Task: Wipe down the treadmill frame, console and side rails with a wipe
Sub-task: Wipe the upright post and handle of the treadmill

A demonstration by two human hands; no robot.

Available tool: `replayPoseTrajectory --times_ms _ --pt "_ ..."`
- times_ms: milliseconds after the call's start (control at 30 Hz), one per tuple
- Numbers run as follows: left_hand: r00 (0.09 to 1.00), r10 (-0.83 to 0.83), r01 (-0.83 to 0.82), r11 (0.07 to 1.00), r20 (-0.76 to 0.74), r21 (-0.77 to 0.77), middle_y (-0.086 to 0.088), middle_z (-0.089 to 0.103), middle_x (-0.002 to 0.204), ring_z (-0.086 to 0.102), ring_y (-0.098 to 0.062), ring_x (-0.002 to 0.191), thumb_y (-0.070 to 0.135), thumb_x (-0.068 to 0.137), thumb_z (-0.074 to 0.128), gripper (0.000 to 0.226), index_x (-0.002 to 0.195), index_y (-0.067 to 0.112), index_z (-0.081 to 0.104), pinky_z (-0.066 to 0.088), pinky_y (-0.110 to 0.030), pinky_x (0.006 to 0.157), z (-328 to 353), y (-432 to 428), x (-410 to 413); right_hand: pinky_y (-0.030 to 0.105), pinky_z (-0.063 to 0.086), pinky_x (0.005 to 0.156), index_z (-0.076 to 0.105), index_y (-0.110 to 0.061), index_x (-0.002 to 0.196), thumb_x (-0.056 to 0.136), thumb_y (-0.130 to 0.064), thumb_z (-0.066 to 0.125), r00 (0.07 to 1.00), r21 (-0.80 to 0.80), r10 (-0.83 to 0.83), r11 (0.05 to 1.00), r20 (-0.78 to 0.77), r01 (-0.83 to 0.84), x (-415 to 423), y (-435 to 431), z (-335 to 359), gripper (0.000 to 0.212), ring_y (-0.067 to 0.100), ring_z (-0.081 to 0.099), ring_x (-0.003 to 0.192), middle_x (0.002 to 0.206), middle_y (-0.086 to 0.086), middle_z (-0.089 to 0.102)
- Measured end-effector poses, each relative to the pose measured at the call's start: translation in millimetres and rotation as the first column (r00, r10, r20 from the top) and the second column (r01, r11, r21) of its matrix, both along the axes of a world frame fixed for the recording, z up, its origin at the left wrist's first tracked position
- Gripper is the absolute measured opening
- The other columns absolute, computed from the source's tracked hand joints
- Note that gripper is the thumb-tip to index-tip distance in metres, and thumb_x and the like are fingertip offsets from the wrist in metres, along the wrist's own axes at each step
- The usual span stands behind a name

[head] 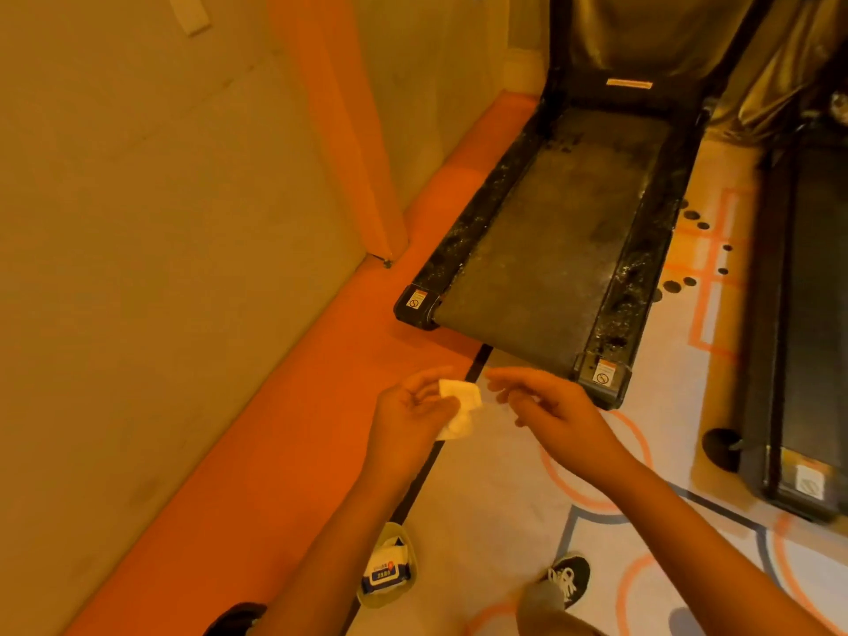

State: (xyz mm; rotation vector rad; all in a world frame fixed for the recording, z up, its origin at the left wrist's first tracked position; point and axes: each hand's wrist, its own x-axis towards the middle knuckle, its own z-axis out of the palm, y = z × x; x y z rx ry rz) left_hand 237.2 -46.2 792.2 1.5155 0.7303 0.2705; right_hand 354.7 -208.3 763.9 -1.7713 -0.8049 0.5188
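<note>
A black treadmill (pixel 550 231) stands ahead of me, its grey belt flanked by dusty, speckled side rails (pixel 635 273). Its uprights rise out of the top of the view; the console is out of sight. My left hand (pixel 408 415) holds a folded white wipe (pixel 459 406) between thumb and fingers, in the air in front of the treadmill's rear end. My right hand (pixel 550 406) hovers just right of the wipe with fingers loosely extended, holding nothing.
A pack of wipes (pixel 385 566) lies on the floor by my feet, near my shoe (pixel 569 578). A second treadmill (pixel 807 337) stands at the right. A wall runs along the left, above an orange floor strip (pixel 275 429); a patterned mat lies underfoot.
</note>
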Motion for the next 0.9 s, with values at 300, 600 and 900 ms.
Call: replayPoseTrajectory --times_ms 300,600,900 --pt "0.941 -0.16 0.256 0.912 -0.296 0.322 0.001 0.063 0.123 0.059 -0.018 0.112 0.003 0.097 0.056 0.035 0.123 0.024 0.066 0.055 -0.047 0.096 -107.7 -67.5 93.4 0.022 0.054 0.084 0.062 -0.029 0.116 0.102 -0.02 0.051 0.944 -0.54 -0.206 0.841 -0.258 0.036 89.5 -163.6 -124.5 0.02 0.012 0.066 0.096 0.117 0.002 0.068" --pt "0.748 -0.404 0.61 0.73 -0.527 0.308 -0.012 0.059 0.136 0.055 -0.026 0.127 0.007 0.102 0.053 0.036 0.137 0.013 0.058 0.046 -0.032 0.1 -159.2 -120.4 183.1 0.041 0.053 0.097 0.055 -0.018 0.136 0.098 -0.023 0.056 0.658 -0.687 -0.64 0.683 -0.398 0.248 106.6 -280.2 -192.4 0.039 0.027 0.058 0.117 0.134 0.009 0.058" --pt "0.622 -0.472 0.706 0.682 -0.625 0.188 -0.014 0.056 0.142 0.052 -0.031 0.131 0.001 0.099 0.053 0.04 0.137 0.011 0.058 0.046 -0.048 0.109 -211.3 -135.4 292.8 0.043 0.053 0.096 0.057 -0.016 0.133 0.096 -0.018 0.056 0.535 -0.658 -0.751 0.631 -0.387 0.41 188.6 -286.3 -189.9 0.037 0.025 0.061 0.109 0.126 0.01 0.062"
